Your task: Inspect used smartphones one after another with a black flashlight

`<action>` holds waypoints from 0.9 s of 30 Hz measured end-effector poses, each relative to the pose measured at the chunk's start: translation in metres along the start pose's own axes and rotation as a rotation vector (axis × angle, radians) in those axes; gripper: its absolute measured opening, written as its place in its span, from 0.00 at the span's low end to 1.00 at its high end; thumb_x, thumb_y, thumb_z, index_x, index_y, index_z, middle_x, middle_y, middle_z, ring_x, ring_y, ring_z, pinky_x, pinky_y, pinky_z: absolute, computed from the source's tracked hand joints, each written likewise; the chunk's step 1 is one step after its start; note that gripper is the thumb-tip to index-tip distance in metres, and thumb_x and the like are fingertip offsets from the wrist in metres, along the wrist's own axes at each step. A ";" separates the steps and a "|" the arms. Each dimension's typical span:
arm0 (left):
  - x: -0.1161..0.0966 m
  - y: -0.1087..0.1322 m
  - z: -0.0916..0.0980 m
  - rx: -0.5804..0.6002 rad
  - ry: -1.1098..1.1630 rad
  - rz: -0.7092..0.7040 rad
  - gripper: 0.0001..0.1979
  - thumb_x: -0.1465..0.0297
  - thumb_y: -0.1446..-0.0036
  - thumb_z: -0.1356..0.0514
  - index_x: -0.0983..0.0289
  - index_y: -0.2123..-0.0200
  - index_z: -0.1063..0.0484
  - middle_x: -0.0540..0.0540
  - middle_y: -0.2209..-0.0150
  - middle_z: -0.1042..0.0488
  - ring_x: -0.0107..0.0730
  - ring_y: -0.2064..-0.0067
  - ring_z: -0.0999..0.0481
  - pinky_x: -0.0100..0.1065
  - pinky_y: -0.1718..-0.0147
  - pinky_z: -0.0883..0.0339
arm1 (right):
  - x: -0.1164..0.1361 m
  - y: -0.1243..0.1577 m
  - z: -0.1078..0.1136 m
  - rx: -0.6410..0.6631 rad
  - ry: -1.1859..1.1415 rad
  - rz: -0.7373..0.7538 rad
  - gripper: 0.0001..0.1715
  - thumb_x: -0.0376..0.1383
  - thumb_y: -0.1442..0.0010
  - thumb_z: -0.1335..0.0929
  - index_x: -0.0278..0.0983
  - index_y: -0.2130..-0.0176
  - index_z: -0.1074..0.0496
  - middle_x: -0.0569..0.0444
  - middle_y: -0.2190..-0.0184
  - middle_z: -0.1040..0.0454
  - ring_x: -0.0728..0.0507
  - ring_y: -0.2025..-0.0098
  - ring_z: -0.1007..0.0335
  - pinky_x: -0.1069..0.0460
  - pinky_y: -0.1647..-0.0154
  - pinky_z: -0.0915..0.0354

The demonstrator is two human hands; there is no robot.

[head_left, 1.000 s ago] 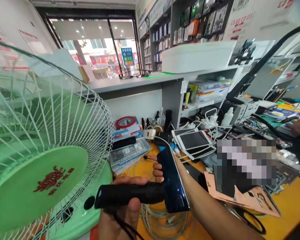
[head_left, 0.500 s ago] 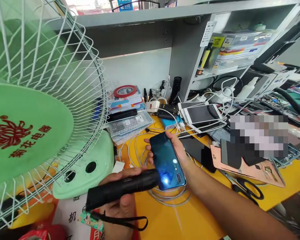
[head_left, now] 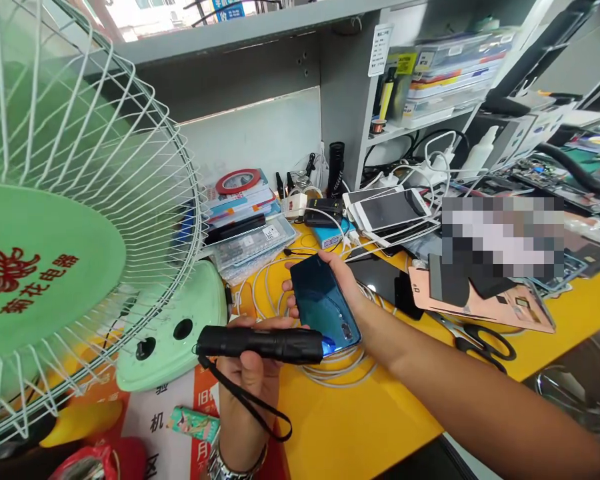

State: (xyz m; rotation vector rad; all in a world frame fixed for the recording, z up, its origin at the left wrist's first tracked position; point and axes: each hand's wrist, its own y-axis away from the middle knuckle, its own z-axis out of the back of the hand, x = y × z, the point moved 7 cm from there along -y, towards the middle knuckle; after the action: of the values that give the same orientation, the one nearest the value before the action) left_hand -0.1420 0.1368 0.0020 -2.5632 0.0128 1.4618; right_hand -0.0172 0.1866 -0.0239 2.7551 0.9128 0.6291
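Note:
In my left hand [head_left: 250,380] is a black flashlight [head_left: 265,343], lying level with its wrist strap [head_left: 247,393] hanging down. A bluish glow shows at its front end, close to the lower edge of a blue smartphone [head_left: 320,297]. My right hand [head_left: 347,283] grips that phone from behind, fingertips showing along its left edge. The phone's back and camera bump face me. Coiled white cable [head_left: 340,377] lies on the yellow table [head_left: 350,427] beneath it.
A green fan [head_left: 50,253] fills the left side. Behind the hands lie white-framed phones [head_left: 395,212], a dark phone [head_left: 380,277] and red tape [head_left: 237,181]. To the right are scissors [head_left: 485,343] and a pink panel [head_left: 490,303]. A grey shelf [head_left: 347,100] stands at the back.
The flashlight has shifted right and turned more level, and its light spot has moved from the phone's back to its lower edge. The camera view has shifted slightly.

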 end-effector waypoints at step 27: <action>-0.008 0.004 0.009 -0.117 -0.019 -0.088 0.17 0.56 0.44 0.37 0.55 0.53 0.31 0.53 0.59 0.18 0.36 0.59 0.18 0.37 0.57 0.24 | 0.011 0.010 0.000 -0.182 -0.184 0.105 0.27 0.51 0.31 0.50 0.32 0.60 0.38 0.48 0.71 0.37 0.44 0.68 0.33 0.44 0.62 0.30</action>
State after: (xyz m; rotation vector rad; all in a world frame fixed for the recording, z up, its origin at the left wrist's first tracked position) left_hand -0.1538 0.1337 0.0035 -2.6041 -0.1909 1.4959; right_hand -0.0037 0.1853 -0.0176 2.6563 0.6414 0.4405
